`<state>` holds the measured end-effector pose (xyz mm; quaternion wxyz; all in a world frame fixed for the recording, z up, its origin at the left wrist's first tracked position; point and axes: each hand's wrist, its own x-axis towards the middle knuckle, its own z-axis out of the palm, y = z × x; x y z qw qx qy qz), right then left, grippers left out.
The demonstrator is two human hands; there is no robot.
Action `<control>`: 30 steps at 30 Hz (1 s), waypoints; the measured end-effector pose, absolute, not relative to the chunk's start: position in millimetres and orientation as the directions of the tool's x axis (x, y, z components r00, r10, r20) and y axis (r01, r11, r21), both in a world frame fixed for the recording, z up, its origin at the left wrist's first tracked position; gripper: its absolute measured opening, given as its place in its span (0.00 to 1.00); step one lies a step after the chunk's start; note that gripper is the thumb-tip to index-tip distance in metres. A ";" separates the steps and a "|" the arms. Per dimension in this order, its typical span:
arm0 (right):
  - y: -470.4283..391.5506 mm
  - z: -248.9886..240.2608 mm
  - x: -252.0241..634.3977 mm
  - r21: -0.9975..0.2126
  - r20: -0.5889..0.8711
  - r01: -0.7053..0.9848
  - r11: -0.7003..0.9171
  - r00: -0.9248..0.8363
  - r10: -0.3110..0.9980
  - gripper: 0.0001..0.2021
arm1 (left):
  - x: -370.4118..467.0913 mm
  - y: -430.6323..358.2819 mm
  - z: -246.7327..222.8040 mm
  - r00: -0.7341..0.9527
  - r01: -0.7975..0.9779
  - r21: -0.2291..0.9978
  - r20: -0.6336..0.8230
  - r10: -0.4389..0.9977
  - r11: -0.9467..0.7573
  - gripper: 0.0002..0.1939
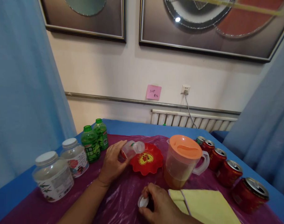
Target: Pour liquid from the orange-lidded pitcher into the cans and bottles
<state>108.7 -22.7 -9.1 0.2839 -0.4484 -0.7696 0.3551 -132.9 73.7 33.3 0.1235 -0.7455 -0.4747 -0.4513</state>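
Observation:
My left hand [115, 161] is wrapped round a small clear plastic bottle [130, 149]. The bottle is tilted, its open mouth pointing right over the edge of a red scalloped plate [155, 165] with a yellow heart print. Nothing can be seen coming out of it. Low in the middle, my right hand [161, 202] pinches a round white cap [143, 201] between thumb and fingers. Right of the plate stands a clear pitcher [175, 169] with an orange lid and amber liquid low inside. A folded yellow cloth [207, 203] lies beside my right hand.
Two white-lidded jars [54, 180] and two green bottles [90, 146] stand on the left. Several drink cans [229, 174] line the right edge. Purple plastic sheeting [119, 199] covers the blue table [132, 128]. A radiator [179, 117] is behind.

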 end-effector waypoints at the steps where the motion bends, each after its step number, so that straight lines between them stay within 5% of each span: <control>1: -21.2 -13.1 108.9 -0.806 0.095 0.497 0.321 -0.426 0.900 0.13 | -132.2 72.5 35.9 0.085 0.807 0.310 0.781 0.619 -0.503 0.31; 6: -15.2 -23.1 109.2 -0.811 0.112 0.486 0.325 -0.417 0.902 0.13 | -134.3 62.5 59.2 -0.291 0.629 0.701 0.614 0.734 -0.337 0.36; 10: -17.0 -22.9 107.7 -0.787 0.140 0.492 0.371 -0.444 0.885 0.13 | -142.3 60.3 84.8 -0.400 0.430 0.844 0.496 0.770 -0.321 0.38; 21: -22.1 -23.6 107.7 -0.731 0.220 0.520 0.443 -0.435 0.873 0.14 | -145.9 61.5 122.8 -0.339 0.443 0.840 0.481 0.809 -0.313 0.35; 30: -23.0 -26.8 101.5 -0.520 0.325 0.648 0.556 -0.452 0.831 0.17 | -124.8 72.3 127.4 -0.207 0.438 0.835 0.453 0.867 -0.331 0.40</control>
